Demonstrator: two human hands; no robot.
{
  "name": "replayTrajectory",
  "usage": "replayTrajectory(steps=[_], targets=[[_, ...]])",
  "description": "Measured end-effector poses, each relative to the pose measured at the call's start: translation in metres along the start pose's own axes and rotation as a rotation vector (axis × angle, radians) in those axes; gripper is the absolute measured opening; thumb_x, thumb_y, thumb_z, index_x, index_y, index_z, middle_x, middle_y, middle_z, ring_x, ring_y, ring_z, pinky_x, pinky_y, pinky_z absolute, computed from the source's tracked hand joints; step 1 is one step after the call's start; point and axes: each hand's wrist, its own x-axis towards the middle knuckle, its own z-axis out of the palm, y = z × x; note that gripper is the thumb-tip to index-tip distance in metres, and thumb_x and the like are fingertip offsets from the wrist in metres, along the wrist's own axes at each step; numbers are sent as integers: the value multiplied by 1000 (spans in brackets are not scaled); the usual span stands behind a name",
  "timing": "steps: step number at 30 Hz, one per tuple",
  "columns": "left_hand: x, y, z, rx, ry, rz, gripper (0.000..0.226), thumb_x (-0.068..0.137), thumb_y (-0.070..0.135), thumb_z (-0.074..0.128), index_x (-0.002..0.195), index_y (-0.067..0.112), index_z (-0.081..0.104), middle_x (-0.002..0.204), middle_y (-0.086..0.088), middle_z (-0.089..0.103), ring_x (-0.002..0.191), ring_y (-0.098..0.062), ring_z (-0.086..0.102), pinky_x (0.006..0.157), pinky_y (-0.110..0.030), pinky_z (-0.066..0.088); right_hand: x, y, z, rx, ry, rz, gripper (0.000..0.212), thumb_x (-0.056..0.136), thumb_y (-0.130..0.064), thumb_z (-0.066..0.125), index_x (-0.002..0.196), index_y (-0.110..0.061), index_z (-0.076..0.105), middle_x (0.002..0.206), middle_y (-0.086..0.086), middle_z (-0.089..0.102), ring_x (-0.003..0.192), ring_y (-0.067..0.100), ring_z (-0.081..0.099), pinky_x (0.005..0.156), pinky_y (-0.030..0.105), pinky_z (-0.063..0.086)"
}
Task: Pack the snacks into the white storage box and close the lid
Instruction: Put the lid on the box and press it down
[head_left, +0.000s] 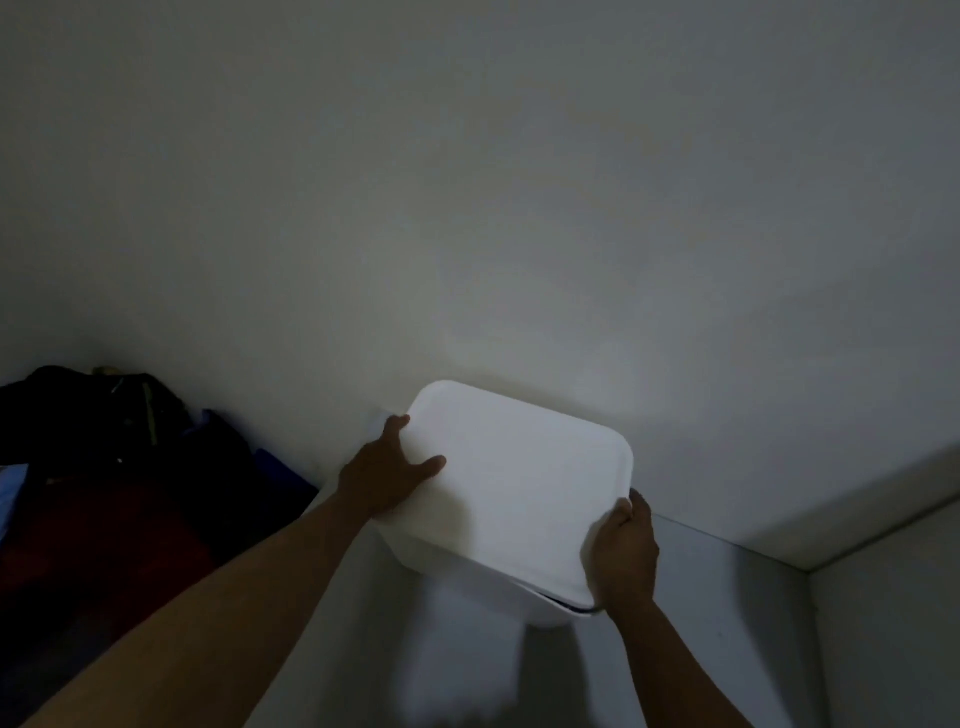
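Note:
The white storage box stands against the wall, low in the middle of the view. Its white lid lies across the top, and a thin dark gap shows under the lid's near right corner. My left hand grips the lid's left edge, thumb on top. My right hand grips the lid's near right corner, fingers curled over the rim. No snacks are visible; the lid hides the inside of the box.
A dark pile of clothes and bags fills the left side next to the box. A plain white wall rises behind. A pale surface with a corner edge runs to the right.

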Motion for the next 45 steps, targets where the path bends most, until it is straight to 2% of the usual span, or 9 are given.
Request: replayTrajectory(steps=[6,15,19,24,28,30,33,39,45], targets=[[26,32,9,207,-46,2,110,70,83,54,151,45,-10,146,-19,35,126,-40,49,104,-49,39,-3,1,1,-147,26,-111,52,103,-20,32,154,-28,26,122,22,59,110,40,58,94,46,46],[41,24,3,206,-69,-14,121,49,95,55,149,52,3,149,-7,45,134,-32,44,108,-47,36,26,-20,-7,-449,-48,-147,43,99,-45,42,135,-20,44,127,13,42,120,37,48,98,55,41],[39,27,4,191,-60,-6,120,48,92,59,147,53,4,148,-8,42,134,-33,43,108,-49,36,79,-40,3,-160,-192,-77,53,103,-41,38,140,-4,43,138,25,48,125,40,51,103,43,40],[63,37,-6,161,-139,3,147,33,84,75,152,34,4,158,-1,18,145,-31,24,114,-47,29,87,-25,22,29,-128,130,63,103,-50,27,100,2,64,107,23,67,105,37,63,87,35,44],[87,49,-4,-111,-125,-30,81,75,68,68,136,18,49,140,-7,52,123,-27,51,100,-35,41,94,-23,22,96,-185,162,54,103,-46,32,90,-2,62,98,17,67,93,33,64,80,31,43],[102,44,3,-194,-37,-118,78,87,74,41,122,8,61,136,-18,55,121,-33,54,104,-40,41,100,-17,24,93,-173,165,57,101,-50,32,84,-5,63,91,13,69,90,31,65,81,32,45],[114,37,8,-211,48,-132,63,93,67,39,87,9,62,117,-23,62,108,-37,59,94,-42,46,103,-10,30,96,-146,178,58,100,-53,34,87,-5,65,92,14,70,90,31,66,87,39,51],[123,33,10,-156,72,-130,59,92,68,40,79,14,61,107,-21,64,102,-36,60,94,-44,49,103,-7,29,60,-92,96,60,102,-50,32,88,-3,66,93,18,69,90,34,65,87,41,51],[99,38,23,148,254,80,56,91,66,39,133,30,51,137,-3,55,123,-28,54,107,-45,37,100,-10,29,-52,-58,31,67,102,-50,25,92,0,68,98,24,68,96,40,63,91,44,50]])
